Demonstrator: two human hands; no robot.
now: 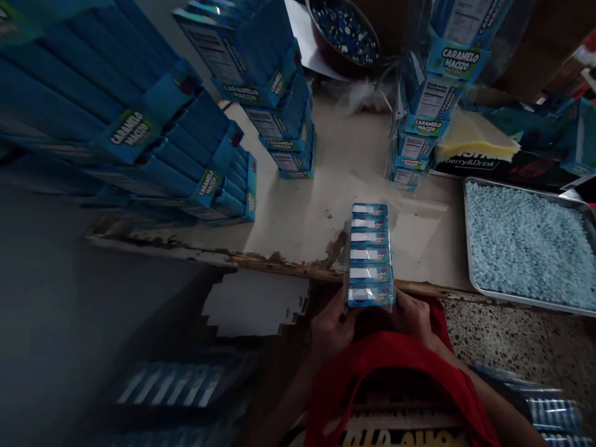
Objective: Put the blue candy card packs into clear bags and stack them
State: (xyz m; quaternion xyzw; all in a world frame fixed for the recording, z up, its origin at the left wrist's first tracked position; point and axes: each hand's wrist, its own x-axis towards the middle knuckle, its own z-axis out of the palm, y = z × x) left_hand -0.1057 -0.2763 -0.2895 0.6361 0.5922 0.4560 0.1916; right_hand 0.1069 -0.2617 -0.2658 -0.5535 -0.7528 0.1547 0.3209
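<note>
A row of several small blue candy boxes (369, 253) wrapped in clear film lies across the table's worn front edge (261, 264). My left hand (331, 329) grips the near left end of this pack, fingers curled on it. My right hand (414, 315) holds the near right end the same way. Both hands sit just below the table edge, above my red clothing (395, 379).
Tall stacks of blue "Caramelo Macizo" cartons stand at the left (139, 130), centre back (274, 93) and right back (428, 105). A metal tray of pale blue candies (526, 245) sits at the right. A dark bowl of candies (347, 34) is at the back. Flat white cardboard (256, 304) lies below the table.
</note>
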